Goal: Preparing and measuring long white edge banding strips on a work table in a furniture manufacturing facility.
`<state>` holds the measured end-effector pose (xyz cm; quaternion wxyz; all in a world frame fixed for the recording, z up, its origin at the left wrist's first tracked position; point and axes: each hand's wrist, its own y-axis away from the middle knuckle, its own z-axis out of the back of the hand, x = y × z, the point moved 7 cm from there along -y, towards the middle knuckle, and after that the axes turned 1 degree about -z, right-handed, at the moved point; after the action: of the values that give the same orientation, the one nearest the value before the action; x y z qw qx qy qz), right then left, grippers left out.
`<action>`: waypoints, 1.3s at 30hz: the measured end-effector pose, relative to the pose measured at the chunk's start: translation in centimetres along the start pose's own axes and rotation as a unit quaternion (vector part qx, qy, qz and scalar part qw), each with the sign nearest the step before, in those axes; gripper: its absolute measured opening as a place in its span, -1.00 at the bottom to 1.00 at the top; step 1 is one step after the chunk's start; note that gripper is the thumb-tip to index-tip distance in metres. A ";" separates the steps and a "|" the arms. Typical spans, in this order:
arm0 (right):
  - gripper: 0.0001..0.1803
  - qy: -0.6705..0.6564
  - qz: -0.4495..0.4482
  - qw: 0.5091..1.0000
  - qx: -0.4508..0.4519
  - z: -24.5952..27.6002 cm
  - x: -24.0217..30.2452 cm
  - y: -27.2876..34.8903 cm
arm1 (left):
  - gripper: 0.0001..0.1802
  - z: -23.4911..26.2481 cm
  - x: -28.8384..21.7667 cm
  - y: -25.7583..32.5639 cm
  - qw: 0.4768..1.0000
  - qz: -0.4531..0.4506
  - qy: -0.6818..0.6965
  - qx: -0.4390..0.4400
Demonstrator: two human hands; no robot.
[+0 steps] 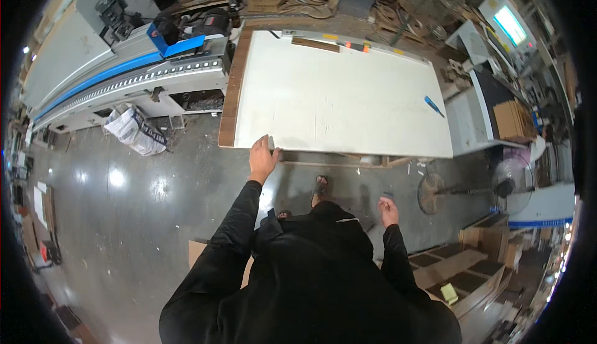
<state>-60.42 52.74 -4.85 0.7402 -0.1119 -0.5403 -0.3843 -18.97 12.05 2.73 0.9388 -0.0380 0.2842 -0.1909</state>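
My left hand point(263, 159) lies with its fingers stretched over the near edge of a white-topped worktable point(336, 101), close to the brown wooden strip point(234, 89) along its left side. My right hand point(388, 211) hangs below the table's near edge, its fingers curled. A small dark thing point(388, 195) shows at its fingertips, too small to name. A blue utility knife point(434, 106) rests on the right part of the top. Along the far edge lie a brown wood piece point(316, 44), an orange-and-black tool point(356, 47) and a long metal straightedge point(373, 44).
A long machine with a blue rail point(106, 77) stands at the left, a white sack point(135, 129) on the floor before it. To the right are a standing fan point(507, 187), stacked brown boards point(515, 120) and a lit screen point(510, 26). Wooden frames point(460, 272) sit at lower right.
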 end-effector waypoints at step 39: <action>0.39 0.363 0.133 0.921 0.051 -9.8 13.1 -27.8 | 0.36 -8.2 -2.0 -5.8 0.893 0.328 -0.193 0.241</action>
<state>-71.03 22.22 -4.00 0.9344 0.0025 -0.2341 -0.2685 -26.99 7.76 -2.02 0.9646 0.2492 0.0389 0.0765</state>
